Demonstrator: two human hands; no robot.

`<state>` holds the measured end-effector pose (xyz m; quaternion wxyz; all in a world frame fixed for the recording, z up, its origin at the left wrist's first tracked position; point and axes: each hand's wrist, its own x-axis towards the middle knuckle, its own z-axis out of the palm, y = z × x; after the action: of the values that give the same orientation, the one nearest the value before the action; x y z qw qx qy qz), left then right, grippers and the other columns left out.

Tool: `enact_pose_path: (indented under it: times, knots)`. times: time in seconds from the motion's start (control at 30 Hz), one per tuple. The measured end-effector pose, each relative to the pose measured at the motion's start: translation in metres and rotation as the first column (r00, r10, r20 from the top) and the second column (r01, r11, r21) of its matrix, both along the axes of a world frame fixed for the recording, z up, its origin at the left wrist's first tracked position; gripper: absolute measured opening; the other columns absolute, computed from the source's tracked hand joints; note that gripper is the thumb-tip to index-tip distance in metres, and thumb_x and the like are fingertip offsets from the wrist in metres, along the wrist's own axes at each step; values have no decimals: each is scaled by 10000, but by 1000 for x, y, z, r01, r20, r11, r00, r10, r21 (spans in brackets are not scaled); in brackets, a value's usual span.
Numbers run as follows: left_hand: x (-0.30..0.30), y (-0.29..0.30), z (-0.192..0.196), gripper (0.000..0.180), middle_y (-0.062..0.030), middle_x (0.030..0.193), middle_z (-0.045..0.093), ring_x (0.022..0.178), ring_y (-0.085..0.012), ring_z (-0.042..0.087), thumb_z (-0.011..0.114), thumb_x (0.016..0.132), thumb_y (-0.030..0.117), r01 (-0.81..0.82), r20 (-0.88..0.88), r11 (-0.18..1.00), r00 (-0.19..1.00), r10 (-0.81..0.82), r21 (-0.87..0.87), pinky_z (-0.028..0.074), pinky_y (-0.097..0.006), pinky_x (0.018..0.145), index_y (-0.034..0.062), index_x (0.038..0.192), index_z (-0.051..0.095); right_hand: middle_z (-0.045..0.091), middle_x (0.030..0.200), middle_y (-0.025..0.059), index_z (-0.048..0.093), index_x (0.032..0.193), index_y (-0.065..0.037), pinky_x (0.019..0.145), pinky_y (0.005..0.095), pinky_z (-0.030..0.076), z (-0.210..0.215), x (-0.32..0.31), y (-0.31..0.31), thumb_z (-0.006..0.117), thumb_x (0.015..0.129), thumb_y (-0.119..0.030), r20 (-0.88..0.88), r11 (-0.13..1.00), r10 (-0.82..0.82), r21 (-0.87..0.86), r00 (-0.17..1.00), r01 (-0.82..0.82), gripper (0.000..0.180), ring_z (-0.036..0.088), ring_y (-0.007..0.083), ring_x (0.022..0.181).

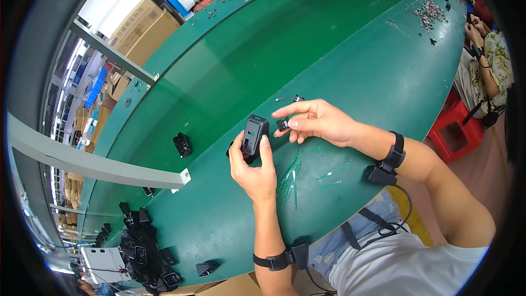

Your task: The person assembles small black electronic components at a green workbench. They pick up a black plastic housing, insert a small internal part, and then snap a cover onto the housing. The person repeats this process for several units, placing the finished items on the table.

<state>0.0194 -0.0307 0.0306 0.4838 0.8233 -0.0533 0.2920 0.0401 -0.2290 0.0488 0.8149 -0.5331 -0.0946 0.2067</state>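
Observation:
My left hand (253, 172) is closed around a black plastic housing (255, 134), held upright above the green bench with its recessed face turned to the right. Just right of it, my right hand (323, 123) pinches a small black square part (282, 124) between thumb and fingers. A narrow gap separates this part from the housing. Beyond my right fingers lies a small dark piece with a thin wire (297, 98). Clear thin plastic strips (293, 178) are spread on the bench below my hands.
A green conveyor belt (219, 66) runs beyond the bench, carrying a black part (182, 144). Black housings (143, 252) are heaped at lower left, near a grey metal post (109, 161). Small loose parts (428, 13) lie at far right, near another person's hands (475, 28). A red stool (457, 134) stands beside the bench.

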Motion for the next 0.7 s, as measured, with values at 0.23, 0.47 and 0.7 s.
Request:
enact_pose_path:
  times: [0.23, 0.47, 0.7]
  knots:
    - [1, -2, -7, 388, -159, 1002, 657, 870, -251, 646, 760, 860, 226, -61, 76, 980, 996, 47, 190, 514, -353, 774, -27, 1122, 627, 722, 1043, 122, 634, 1257, 10, 762, 269, 566, 6, -13, 5, 617, 946, -51, 202, 984, -104, -120, 974, 130, 318, 685, 126, 854]
    - [1, -5, -6, 388, -157, 1001, 663, 899, -295, 644, 767, 844, 219, -37, 79, 969, 997, 17, 246, 509, -388, 801, -21, 1116, 631, 734, 1049, 157, 692, 1175, -1, 817, 298, 590, 16, -24, 9, 668, 868, 8, 528, 891, -171, -279, 832, 359, 308, 731, 184, 889]
    - [-5, -8, -14, 441, -173, 1142, 630, 1026, -356, 586, 779, 783, 229, 59, -91, 836, 996, -11, 546, 447, -455, 910, -3, 1121, 618, 739, 1012, 166, 725, 1119, -23, 742, 290, 603, 20, -25, 10, 680, 847, 1, 776, 796, -111, -305, 621, 523, 277, 737, 187, 796]
